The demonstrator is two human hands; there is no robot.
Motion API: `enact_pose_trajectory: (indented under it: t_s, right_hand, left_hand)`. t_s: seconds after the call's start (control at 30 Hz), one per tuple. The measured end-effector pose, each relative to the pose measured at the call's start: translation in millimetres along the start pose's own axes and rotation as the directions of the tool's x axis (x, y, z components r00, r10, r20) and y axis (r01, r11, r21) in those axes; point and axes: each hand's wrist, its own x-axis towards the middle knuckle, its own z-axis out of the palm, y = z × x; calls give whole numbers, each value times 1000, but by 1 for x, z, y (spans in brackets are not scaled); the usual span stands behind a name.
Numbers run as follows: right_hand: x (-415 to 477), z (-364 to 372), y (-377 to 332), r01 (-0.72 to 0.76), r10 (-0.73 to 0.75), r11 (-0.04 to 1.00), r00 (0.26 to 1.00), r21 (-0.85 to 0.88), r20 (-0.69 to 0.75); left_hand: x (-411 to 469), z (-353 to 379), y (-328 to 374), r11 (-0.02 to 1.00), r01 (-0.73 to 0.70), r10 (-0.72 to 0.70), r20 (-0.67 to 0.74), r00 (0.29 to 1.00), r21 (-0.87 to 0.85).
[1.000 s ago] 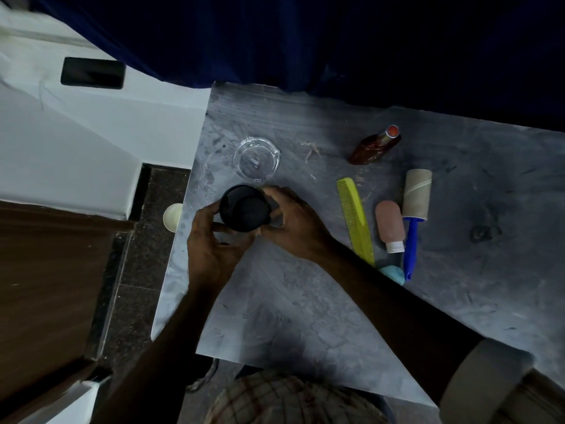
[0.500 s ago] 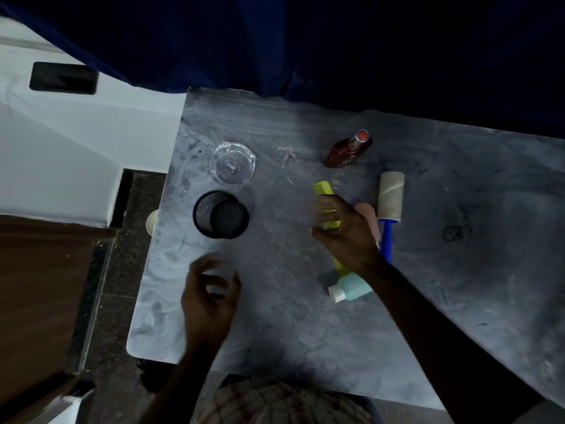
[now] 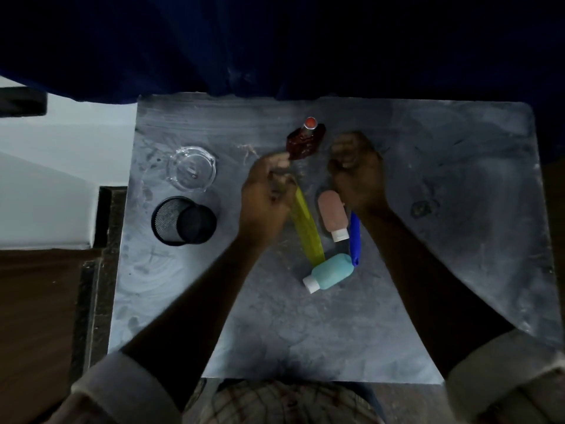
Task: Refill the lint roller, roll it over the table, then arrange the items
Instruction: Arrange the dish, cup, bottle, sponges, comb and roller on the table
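Note:
The lint roller lies on the grey table (image 3: 275, 325); only its blue handle (image 3: 354, 237) shows. My right hand (image 3: 356, 172) is closed over its roll end, which is hidden. A yellow comb (image 3: 307, 228) lies to the left of it, and my left hand (image 3: 269, 194) pinches its far end. Between comb and handle lies a pink bottle (image 3: 333, 215) with a white cap. A teal bottle (image 3: 331, 270) rests across the near ends of both. A brown bottle with a red cap (image 3: 305, 142) lies just beyond my hands.
A black mesh cup (image 3: 183, 221) and a clear glass ashtray (image 3: 192, 168) stand near the table's left edge. A dark blue curtain (image 3: 275, 41) hangs behind the table. Dark floor (image 3: 39, 316) lies left of the table.
My right hand left the comb and closed over the lint roller's roll end. My left hand moved from the front left of the table up to the comb's far end.

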Motion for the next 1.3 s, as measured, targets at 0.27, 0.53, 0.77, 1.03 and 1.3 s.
enact_pose_trajectory:
  t_s: [0.27,0.53,0.77,1.03,1.3]
  right_hand:
    - [38,9,-9,131,-87,955,981,-266,173]
    - [44,30,-10,222,-161,958,941,-183,298]
    - [32,73,-47,310,-247,947,871,-86,425]
    - [24,110,-64,403,-290,897,845,-180,448]
    - [26,114,-69,430,-293,878,831,-211,473]
  left_hand:
    - [35,35,5,992,52,-69,-153,986,-113]
    - [30,33,17,976,109,-149,-215,965,-188]
    - [14,-5,12,984,100,-158,-444,882,-150]
    - [7,-28,3,988,102,-148,-520,841,-117]
    - [6,-32,-1,985,135,-171,-511,842,-106]
